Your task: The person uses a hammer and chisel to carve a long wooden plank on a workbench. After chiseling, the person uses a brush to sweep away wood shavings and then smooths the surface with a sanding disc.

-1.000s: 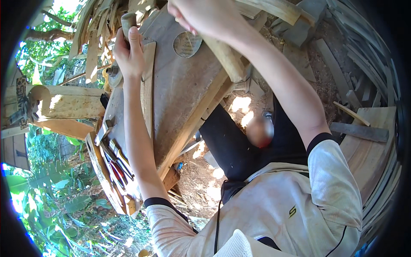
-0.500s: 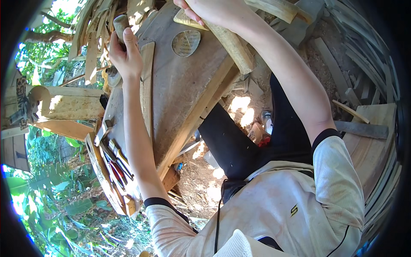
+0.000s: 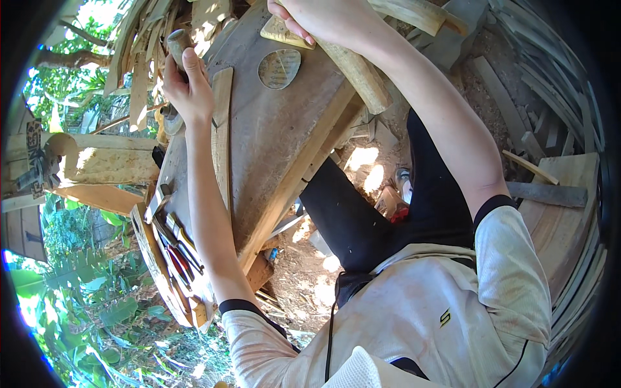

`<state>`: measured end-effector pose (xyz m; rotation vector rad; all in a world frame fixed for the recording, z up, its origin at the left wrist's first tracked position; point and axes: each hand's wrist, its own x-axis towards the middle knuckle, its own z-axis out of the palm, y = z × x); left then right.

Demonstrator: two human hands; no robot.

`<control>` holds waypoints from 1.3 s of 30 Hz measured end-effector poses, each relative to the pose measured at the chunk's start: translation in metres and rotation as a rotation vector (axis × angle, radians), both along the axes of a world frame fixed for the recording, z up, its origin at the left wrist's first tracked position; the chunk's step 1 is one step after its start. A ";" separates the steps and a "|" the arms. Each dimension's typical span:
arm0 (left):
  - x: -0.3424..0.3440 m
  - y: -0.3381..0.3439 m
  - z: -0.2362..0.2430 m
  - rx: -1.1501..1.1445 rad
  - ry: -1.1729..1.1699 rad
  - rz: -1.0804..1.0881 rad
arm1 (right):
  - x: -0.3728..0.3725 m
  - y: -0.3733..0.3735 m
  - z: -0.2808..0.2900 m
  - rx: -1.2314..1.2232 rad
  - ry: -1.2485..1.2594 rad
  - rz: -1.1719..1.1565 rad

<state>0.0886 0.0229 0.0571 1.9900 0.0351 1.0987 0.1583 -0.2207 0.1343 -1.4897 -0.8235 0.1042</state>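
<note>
My left hand (image 3: pixel 189 87) is closed round a short cylindrical wooden handle (image 3: pixel 176 42) at the upper left of the bench. My right hand (image 3: pixel 326 19) reaches to the top edge with curled fingers on a long, pale wooden piece (image 3: pixel 362 81), which slants down to the right across the bench's edge. A yellowish flat wooden piece (image 3: pixel 278 33) lies beside and partly under that hand. Between my hands, a round disc-like piece (image 3: pixel 279 68) lies on the worn wooden bench (image 3: pixel 278 129). A narrow strip of wood (image 3: pixel 221 149) runs along my left forearm.
Hand tools (image 3: pixel 178 252), some with red handles, sit in a wooden rack at the bench's left end. Beams (image 3: pixel 97 158) stand left, before leafy plants. Loose slats (image 3: pixel 556 90) and a broad plank (image 3: pixel 556 233) are at the right. My dark-clad legs (image 3: pixel 343 207) are below the bench.
My right hand and the long wooden piece have moved down and to the right, exposing more of the yellowish piece. My left hand, still gripping the handle, has shifted slightly left.
</note>
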 end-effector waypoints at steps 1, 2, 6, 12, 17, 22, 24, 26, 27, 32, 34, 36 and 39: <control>0.000 0.000 0.000 0.003 0.000 0.001 | -0.001 0.000 0.001 -0.017 0.005 -0.006; 0.000 0.001 0.000 0.005 0.001 0.001 | 0.000 0.000 0.000 -0.007 0.007 0.012; 0.000 0.002 0.000 0.013 0.006 0.000 | 0.003 0.001 -0.004 0.029 0.010 0.061; 0.005 -0.005 -0.005 0.085 0.032 0.004 | 0.005 0.000 0.000 0.108 0.091 0.094; 0.009 0.007 -0.011 0.215 0.090 0.010 | 0.002 -0.001 0.013 0.265 -0.017 -0.079; 0.012 0.003 -0.012 0.247 0.128 -0.001 | 0.011 -0.001 0.012 -0.161 -0.095 0.055; 0.013 0.000 -0.013 0.238 0.148 0.000 | 0.025 0.011 -0.009 -0.235 -0.298 0.007; 0.006 0.008 -0.016 0.203 0.129 0.025 | 0.013 0.006 0.000 -0.069 -0.039 0.031; 0.005 0.009 -0.016 0.201 0.132 0.034 | 0.009 0.004 0.002 0.009 0.091 0.038; 0.009 0.003 -0.014 0.215 0.147 0.016 | 0.003 0.014 -0.027 0.029 -0.168 0.098; 0.007 0.006 -0.014 0.231 0.139 0.000 | 0.012 0.013 -0.025 0.127 0.009 0.091; 0.008 0.007 -0.016 0.237 0.138 -0.012 | 0.016 0.010 -0.023 0.278 0.205 0.065; 0.014 0.000 -0.019 0.233 0.176 -0.015 | 0.015 0.016 -0.039 0.036 0.104 -0.104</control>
